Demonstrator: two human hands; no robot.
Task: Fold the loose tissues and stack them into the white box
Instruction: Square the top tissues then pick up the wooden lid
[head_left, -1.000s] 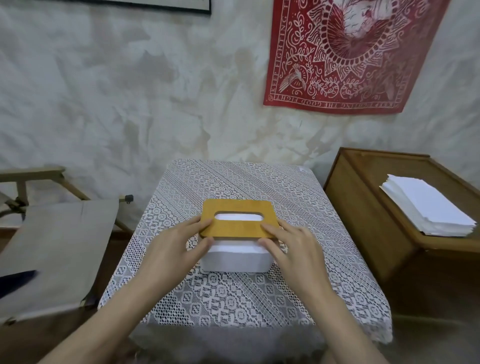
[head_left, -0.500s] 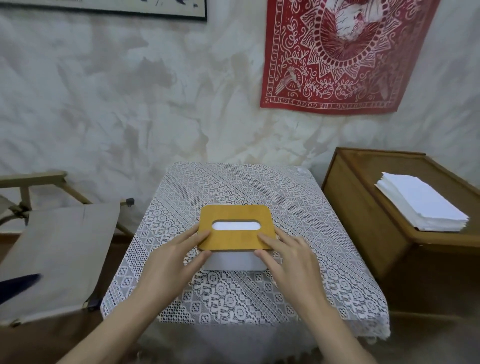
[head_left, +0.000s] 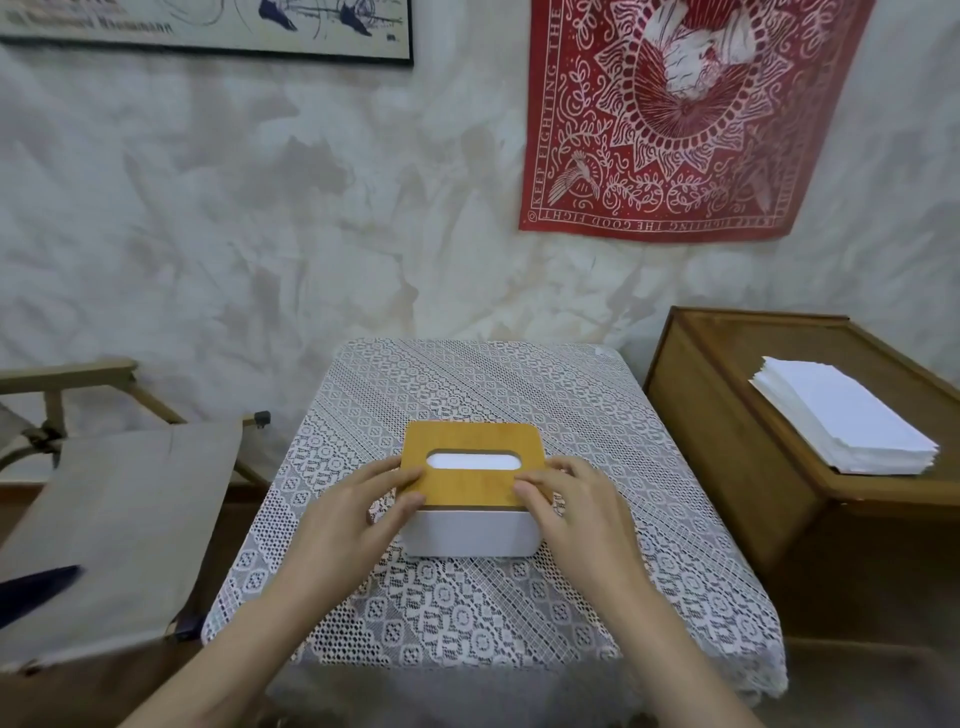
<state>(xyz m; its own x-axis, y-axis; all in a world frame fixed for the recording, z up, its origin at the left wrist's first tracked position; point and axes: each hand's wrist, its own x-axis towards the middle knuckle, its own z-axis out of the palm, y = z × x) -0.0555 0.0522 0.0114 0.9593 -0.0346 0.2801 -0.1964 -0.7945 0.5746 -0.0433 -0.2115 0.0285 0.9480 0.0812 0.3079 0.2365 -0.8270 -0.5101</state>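
Box (head_left: 470, 532) sits mid-desk (head_left: 467, 613), approx centred btwn L & R edges, wood lid (head_left: 472, 436) on top, white showing thru its slot. L hand (head_left: 353, 525) grips lid's near-left corner, R hand (head_left: 576, 519) its near-right corner. Stack of tissues (head_left: 847, 421) lies on cabinet (head_left: 727, 467) beyond desk's right edge.

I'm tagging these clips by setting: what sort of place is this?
Probably a room in a home: a lace tablecloth, a red printed cloth and a framed picture on the plaster wall, and a folding canvas chair at the left.
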